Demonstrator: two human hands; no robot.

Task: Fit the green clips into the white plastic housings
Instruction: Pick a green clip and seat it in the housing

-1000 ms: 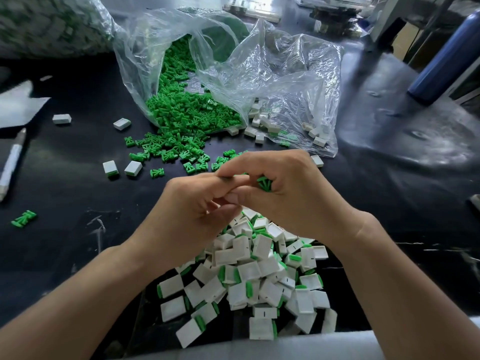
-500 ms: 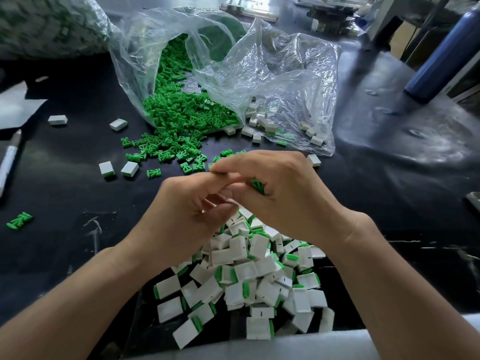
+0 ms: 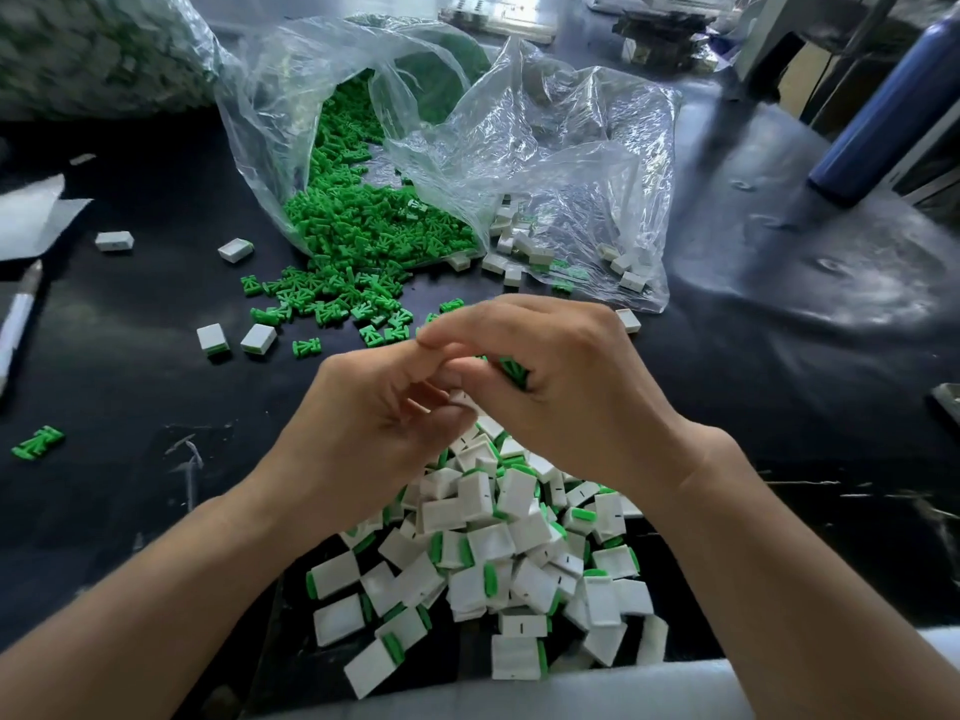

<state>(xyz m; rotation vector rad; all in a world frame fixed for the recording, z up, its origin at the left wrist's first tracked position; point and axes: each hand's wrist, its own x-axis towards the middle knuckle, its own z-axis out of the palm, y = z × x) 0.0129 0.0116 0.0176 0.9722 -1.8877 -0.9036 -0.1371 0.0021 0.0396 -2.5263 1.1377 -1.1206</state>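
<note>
Both hands meet above the pile of done pieces on the bench. The left hand curls, fingertips pinching a white housing that is mostly hidden. The right hand cups spare green clips in its palm, thumb & forefinger closed at the housing. Best to line the clip up square w/ the slot, then press straight in; a tilt prob jams it.
</note>
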